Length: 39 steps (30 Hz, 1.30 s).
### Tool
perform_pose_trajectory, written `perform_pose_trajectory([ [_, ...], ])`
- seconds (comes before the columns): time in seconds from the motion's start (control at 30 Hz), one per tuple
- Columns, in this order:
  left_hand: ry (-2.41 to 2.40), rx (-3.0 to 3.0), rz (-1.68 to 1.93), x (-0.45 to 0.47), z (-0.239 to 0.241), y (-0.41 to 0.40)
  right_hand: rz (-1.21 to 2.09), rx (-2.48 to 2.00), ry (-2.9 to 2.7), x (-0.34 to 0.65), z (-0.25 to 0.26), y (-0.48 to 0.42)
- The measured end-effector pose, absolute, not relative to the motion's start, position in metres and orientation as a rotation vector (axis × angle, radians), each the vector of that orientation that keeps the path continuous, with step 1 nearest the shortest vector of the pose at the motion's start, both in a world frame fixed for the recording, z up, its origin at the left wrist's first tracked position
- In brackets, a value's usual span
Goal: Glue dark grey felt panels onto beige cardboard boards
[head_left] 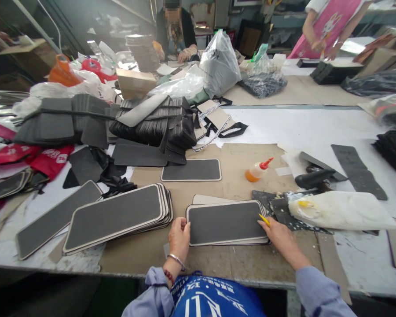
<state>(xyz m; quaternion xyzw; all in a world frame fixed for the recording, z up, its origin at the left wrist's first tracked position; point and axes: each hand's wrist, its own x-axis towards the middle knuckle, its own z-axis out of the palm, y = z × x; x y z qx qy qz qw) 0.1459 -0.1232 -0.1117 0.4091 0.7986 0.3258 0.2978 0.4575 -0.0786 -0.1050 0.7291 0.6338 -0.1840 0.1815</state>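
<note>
Fingertips (185, 226) bunched together, the left hand (180, 235) is butting against the left end of a small stack of dark, pale-edged panels (226, 222) near the table's front edge. The right hand (279, 237) is bearing on the stack's right end while pinching a thin yellow stick (264, 219) between its fingers. Squaring the pile well likely means both hands pushing evenly inward, pale borders lining up all round, with the stick's tip staying off the dark face.

The stack is lying on a brown sheet covering the worktable (237, 259). Left of the stack a bigger pile of longer panels (119, 215) is fanning out; behind it a single panel (191, 170) is lying flat. Behind and to its right, a glue bottle (258, 171) with a red nozzle is lying on its side; just right of the stack a white sack (339, 210) is slumping. Far behind it, across heaps of black offcuts and a plastic bag (218, 61), a seated person (176, 31) and a person in a pink apron (330, 22) are working.
</note>
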Motion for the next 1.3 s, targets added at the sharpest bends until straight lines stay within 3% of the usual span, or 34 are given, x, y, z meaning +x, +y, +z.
perform_pose_trajectory([
  [0.6,2.043,1.35,0.87,0.16,-0.085,-0.127,-0.537,2.066,1.813,0.454,-0.097,-0.079],
  [0.83,2.031,1.145,0.714,0.155,-0.091,-0.124,-0.507,2.098,1.805,0.451,-0.092,-0.081],
  [1.3,1.638,0.477,0.835,0.116,-0.097,-0.123,-0.54,2.195,1.878,0.432,-0.086,-0.094],
])
